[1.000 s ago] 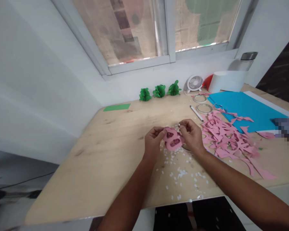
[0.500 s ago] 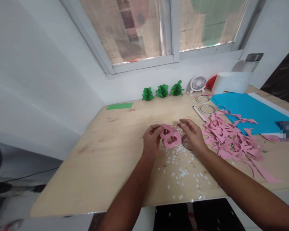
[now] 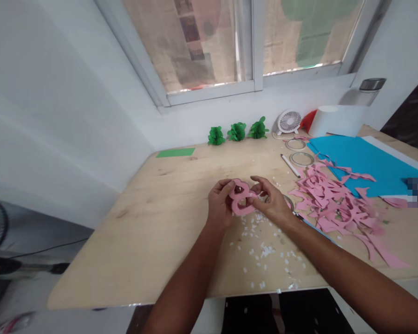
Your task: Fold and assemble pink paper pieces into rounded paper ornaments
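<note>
A pink paper cutout shaped like a figure eight (image 3: 244,211), seemingly of stacked layers, is held up just above the table. My left hand (image 3: 220,204) pinches its left side between thumb and fingers. At the right edge, my right hand (image 3: 273,202) has its thumb and a finger closed on the lower loop, the index finger raised. Partly hidden beneath the right hand lies a tape roll (image 3: 289,202). Small white paper bits (image 3: 266,250) are scattered on the wood below the hands. A thin blue tool (image 3: 318,231) shows beside the right forearm.
Pink paper scraps (image 3: 337,204) pile up to the right, near blue sheets (image 3: 369,162). Behind them are two tape rolls (image 3: 302,159), a white pen (image 3: 290,165) and a small fan (image 3: 289,122). Green paper shapes (image 3: 237,131) stand by the wall, near a green strip (image 3: 176,152).
My right hand has moved left onto the cutout's right edge, from hovering apart from it. The cutout has tilted slightly, and the tape roll and blue tool show more.
</note>
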`<state>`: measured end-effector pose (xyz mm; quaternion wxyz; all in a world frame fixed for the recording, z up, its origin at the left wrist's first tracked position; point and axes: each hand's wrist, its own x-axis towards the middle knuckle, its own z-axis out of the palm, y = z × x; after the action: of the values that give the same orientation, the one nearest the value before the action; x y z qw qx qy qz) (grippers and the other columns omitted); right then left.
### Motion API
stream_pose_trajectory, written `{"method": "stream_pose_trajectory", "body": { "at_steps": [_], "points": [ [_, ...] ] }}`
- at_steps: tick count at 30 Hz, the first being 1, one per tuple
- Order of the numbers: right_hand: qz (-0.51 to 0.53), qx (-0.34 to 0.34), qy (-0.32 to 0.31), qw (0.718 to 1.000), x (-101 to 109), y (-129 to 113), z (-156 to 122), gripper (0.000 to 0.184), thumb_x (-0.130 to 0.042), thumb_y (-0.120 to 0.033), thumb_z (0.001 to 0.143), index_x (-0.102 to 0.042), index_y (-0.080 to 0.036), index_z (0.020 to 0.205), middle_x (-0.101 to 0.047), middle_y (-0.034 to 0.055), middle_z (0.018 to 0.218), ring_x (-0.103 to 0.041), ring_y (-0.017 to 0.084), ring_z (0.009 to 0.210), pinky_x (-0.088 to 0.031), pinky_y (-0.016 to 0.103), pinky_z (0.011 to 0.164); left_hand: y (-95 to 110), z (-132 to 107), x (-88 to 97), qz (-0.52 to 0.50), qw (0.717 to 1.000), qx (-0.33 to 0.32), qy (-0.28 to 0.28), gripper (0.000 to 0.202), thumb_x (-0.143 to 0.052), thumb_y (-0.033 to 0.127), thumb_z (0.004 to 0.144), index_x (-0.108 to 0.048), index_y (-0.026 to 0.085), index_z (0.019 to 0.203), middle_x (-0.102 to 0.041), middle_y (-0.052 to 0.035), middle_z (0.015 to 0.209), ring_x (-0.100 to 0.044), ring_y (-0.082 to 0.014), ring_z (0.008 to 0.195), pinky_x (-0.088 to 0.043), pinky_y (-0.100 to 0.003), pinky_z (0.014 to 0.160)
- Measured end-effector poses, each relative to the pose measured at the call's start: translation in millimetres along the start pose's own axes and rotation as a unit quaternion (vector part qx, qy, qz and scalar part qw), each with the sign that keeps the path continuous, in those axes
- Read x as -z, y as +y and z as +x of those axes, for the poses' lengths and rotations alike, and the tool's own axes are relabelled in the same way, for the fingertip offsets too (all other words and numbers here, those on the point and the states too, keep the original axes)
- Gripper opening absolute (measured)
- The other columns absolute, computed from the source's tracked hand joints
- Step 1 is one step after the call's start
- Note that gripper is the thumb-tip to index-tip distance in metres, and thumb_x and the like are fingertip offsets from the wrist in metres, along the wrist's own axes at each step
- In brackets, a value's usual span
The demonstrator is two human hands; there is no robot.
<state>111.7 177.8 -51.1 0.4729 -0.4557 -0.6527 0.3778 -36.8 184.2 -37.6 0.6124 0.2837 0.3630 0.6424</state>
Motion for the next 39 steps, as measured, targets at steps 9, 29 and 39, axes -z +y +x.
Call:
{"method": "stream_pose_trajectory", "body": {
  "at_steps": [9, 29, 39],
  "points": [
    [0.079, -0.025, -0.014, 0.996, -2, 3, 2, 0.054, -0.06, -0.019, 0.067, -0.048, -0.02, 0.12, -0.058, -0.0028, 0.076, -0.056, 0.013, 0.069, -0.044, 0.027, 0.067, -5, 0, -0.6, 0.015, 1.0, 0.014, -0.008, 0.025, -0.073, 0.028, 0.063, -0.059, 0.017, 0.08, -0.067, -0.0029, 0.079, -0.064, -0.0148, 0.07, -0.049, -0.028, 0.067],
    [0.094, -0.022, 0.06, 0.993, -1, 5, 3, 0.05, -0.061, -0.026, 0.072, -0.05, -0.017, 0.12, -0.062, 0.0016, 0.082, -0.059, 0.015, 0.071, -0.048, 0.027, 0.064, -15, -4, -4.5, 0.008, 0.995, 0.076, -0.067, 0.03, -0.076, 0.022, 0.062, -0.064, 0.014, 0.089, -0.069, -0.0057, 0.088, -0.064, -0.0132, 0.074, -0.049, -0.025, 0.073],
    [-0.027, 0.135, 0.138, 0.981, 6, -9, -4, 0.021, -0.05, -0.028, 0.086, -0.064, -0.023, 0.101, -0.061, 0.0085, 0.106, -0.055, 0.021, 0.105, -0.044, 0.037, 0.088, -10, 1, -2.4, -0.005, 0.998, 0.019, -0.054, 0.028, -0.079, 0.025, 0.06, -0.062, 0.015, 0.08, -0.067, -0.0002, 0.076, -0.062, -0.0096, 0.066, -0.049, -0.024, 0.071]
  ]
}}
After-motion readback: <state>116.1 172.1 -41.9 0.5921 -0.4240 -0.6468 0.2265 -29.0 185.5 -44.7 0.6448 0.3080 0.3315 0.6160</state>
